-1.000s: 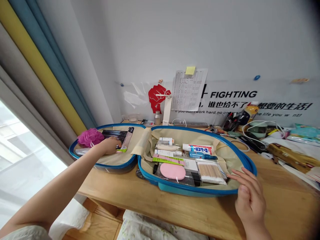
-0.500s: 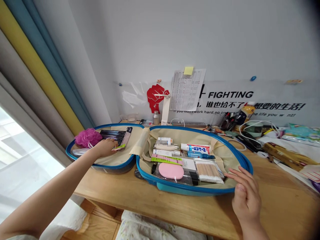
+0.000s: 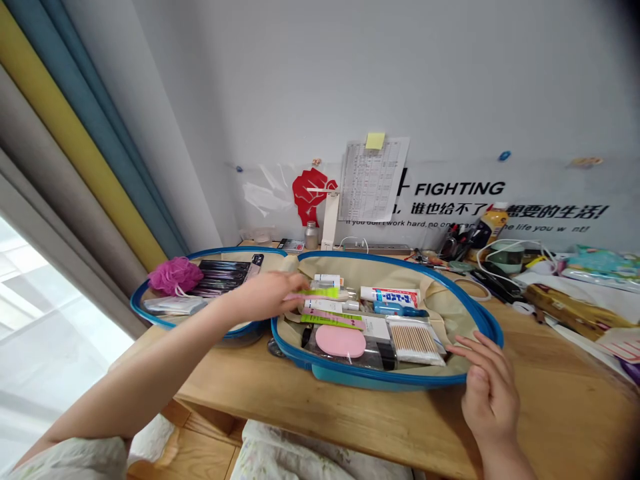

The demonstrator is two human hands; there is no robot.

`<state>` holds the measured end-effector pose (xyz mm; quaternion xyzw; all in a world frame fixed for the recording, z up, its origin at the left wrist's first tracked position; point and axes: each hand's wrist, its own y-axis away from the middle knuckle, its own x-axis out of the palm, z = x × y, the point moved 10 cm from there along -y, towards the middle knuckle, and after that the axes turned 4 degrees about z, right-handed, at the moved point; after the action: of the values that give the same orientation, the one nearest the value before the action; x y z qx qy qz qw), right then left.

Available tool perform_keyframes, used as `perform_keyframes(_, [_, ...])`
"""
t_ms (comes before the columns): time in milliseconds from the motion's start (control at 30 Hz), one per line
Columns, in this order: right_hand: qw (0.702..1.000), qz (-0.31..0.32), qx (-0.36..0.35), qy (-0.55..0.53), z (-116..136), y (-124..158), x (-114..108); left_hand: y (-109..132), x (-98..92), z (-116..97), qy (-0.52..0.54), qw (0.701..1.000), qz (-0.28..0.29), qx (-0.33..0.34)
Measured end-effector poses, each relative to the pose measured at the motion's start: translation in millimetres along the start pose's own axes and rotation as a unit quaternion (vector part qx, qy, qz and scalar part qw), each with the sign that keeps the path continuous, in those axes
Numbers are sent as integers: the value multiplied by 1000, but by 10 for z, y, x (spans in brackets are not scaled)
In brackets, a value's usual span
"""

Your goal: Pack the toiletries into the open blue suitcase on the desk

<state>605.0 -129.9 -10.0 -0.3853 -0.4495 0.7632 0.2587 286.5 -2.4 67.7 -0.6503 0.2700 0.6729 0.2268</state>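
A toiletry case with a blue rim (image 3: 400,383) lies open in two halves on the wooden table. My left hand (image 3: 263,295) is closed on a slim lime-green and pink pack (image 3: 324,292), over the left edge of the right half. Below that, a similar pack (image 3: 333,320) lies among white tubes. The right half also holds a toothpaste tube (image 3: 390,296), a blue bottle (image 3: 400,309), a pink oval case (image 3: 341,341) and a bag of cotton swabs (image 3: 414,340). My right hand (image 3: 493,390) rests at the right rim, fingers apart, holding nothing.
In the left half are a purple bath puff (image 3: 175,275), a pack of dark slim tools (image 3: 220,277) and a white packet (image 3: 175,305). On the table's right lie cables, a gold pouch (image 3: 570,310) and a yellow-labelled bottle (image 3: 493,230). A curtain (image 3: 75,133) hangs at left.
My left hand has moved right, from the left half to the right half, bringing the lime-green and pink pack with it. My right hand stays at the rim.
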Motion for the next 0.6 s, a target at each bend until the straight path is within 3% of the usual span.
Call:
perform_keyframes(100, [1000,0,3,-4,-12,8,4,-205,219,-420,-20,997,57,55])
perform_keyframes(200, [1000,-6,9,-9,-26,14,-1,-355,391,-598,-28,993,100,64])
perform_keyframes(600, [1000,-2,7,-5,-40,23,5,-450,597,-704,-29,987,138,73])
